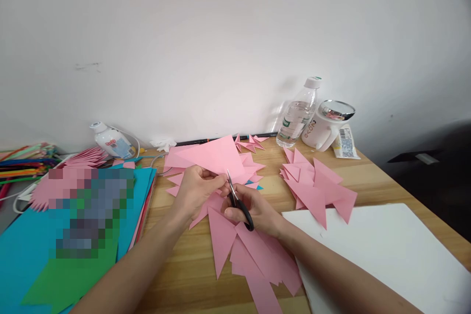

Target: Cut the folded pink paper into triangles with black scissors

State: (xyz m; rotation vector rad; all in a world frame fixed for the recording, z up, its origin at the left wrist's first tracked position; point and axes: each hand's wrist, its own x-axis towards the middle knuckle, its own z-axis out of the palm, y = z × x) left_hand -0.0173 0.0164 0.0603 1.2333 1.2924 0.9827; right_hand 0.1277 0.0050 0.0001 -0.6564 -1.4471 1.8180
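Note:
My left hand (198,187) is closed on a sheet of pink paper (217,154), pinching its lower edge between thumb and fingers. In my right hand (253,210) is a pair of scissors (243,208) with black handles, the metal blades pointing up and away at the paper's lower edge, close to my left fingertips. Whether the blades are cutting into the paper I cannot tell. Below the hands lie loose pink paper pieces (257,265), some of them pointed triangles. More pink pieces (253,162) show behind the held sheet, partly hidden by it.
Pink triangles (312,181) are heaped at the right, overlapping a white board (386,250). A water bottle (296,113) and a white mug (327,125) stand by the wall. Left are blue sheets (25,240), a green sheet (73,279), a pink fan-like bundle (88,157) and a white bottle (112,141).

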